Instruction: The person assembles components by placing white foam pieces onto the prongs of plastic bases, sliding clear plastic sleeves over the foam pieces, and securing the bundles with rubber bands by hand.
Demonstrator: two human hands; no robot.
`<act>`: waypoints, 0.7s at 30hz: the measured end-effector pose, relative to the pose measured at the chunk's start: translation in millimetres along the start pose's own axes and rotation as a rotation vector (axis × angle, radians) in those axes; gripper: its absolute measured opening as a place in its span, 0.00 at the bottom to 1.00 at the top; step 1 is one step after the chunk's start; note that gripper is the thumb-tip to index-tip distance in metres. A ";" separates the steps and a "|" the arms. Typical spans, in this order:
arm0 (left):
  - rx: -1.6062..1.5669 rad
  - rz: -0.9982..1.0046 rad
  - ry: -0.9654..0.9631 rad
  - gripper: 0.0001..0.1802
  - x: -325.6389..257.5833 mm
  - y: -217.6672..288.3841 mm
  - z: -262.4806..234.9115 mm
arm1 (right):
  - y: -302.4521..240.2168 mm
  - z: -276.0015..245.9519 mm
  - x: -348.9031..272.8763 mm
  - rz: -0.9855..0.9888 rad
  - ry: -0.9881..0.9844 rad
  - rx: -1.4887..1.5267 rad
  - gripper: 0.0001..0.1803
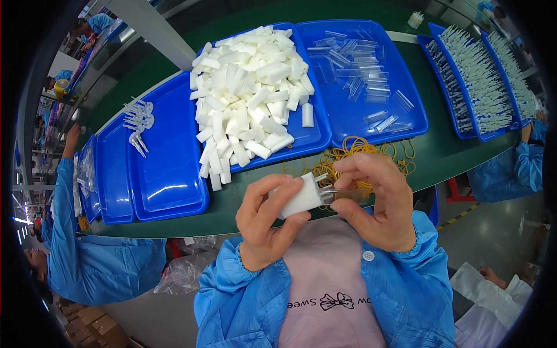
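My left hand point(268, 216) is closed around a white foam block point(303, 196), thumb below and fingers on top. Thin clear or whitish prongs stick out from the block's right end. At that end, my right hand point(377, 197) curls its thumb and fingers around a clear plastic sleeve point(353, 198), which meets the prongs. How far the sleeve reaches over them is hard to make out. Just beyond my hands lies a loose heap of yellow rubber bands point(355, 149), partly hidden by my right hand.
A blue tray point(322, 139) carries a heap of white foam blocks point(249, 87). Right of it, another blue tray point(406, 75) holds clear plastic sleeves point(371, 72). Farther right stand trays of thin white-tipped pieces point(476, 81). White pieces point(138, 119) lie in a left tray point(168, 200). Co-workers point(104, 261) sit either side.
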State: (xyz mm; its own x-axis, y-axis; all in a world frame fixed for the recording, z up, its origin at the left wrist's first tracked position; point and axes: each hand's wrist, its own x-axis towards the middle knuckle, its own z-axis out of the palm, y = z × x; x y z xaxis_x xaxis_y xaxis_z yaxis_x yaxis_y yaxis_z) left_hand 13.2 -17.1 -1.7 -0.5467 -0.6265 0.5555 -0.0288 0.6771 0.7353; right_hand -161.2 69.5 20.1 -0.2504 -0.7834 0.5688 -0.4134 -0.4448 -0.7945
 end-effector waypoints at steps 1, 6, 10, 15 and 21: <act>0.032 0.016 0.004 0.23 1.0 2.3 -0.5 | 0.7 -0.2 0.2 -0.004 0.002 -0.005 0.33; 0.075 0.065 0.037 0.22 2.3 4.9 -0.5 | 10.6 11.0 -8.2 0.035 0.078 0.373 0.36; 0.050 -0.008 0.023 0.21 3.7 4.9 0.9 | 18.7 16.9 -12.2 -0.008 0.098 0.284 0.36; 0.102 -0.001 0.009 0.20 5.4 4.6 6.6 | 17.5 16.6 -3.1 0.167 0.265 0.394 0.32; 0.097 -0.163 0.131 0.19 4.4 -7.5 -6.9 | 60.1 -47.4 29.2 0.697 0.514 0.875 0.17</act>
State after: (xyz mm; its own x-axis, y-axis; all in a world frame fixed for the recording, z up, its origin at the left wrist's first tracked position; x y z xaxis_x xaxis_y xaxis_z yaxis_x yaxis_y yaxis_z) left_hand 16.7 -27.6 -2.1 -0.4146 -0.7713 0.4829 -0.1915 0.5928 0.7823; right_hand -234.9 40.5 -0.9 -0.5797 -0.7961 -0.1737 0.6233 -0.2959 -0.7239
